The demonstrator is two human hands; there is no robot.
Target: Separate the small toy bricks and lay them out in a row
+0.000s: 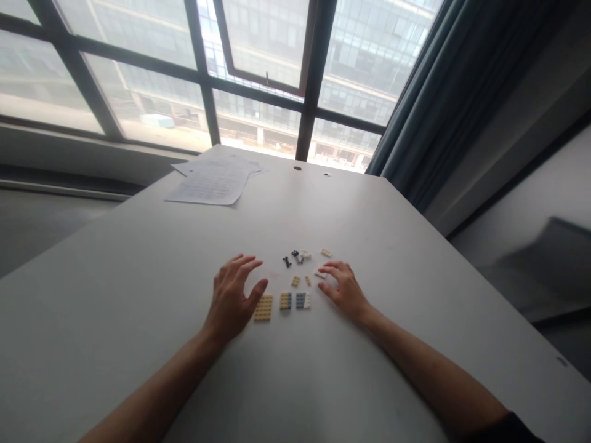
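Observation:
My left hand (235,294) is open with its fingers apart, and its thumb is beside a tan studded plate (263,309), covering its upper left corner. My right hand (344,289) has its thumb and fingers apart. Its fingertips are at a flat white piece (319,274), which looks to lie on the table; whether they touch it I cannot tell. Between the hands are a tan-and-grey brick piece (285,301), a grey-and-white brick piece (303,300) and small tan bricks (295,281). Farther back lie a black piece (287,261) and several small black, grey and white parts (302,255).
The pieces lie on a large white table (286,381). A cream flat brick (325,252) is behind my right hand. Printed paper sheets (210,184) are spread at the back left. Windows (258,117) stand beyond the far edge, with a dark curtain (429,104) on the right.

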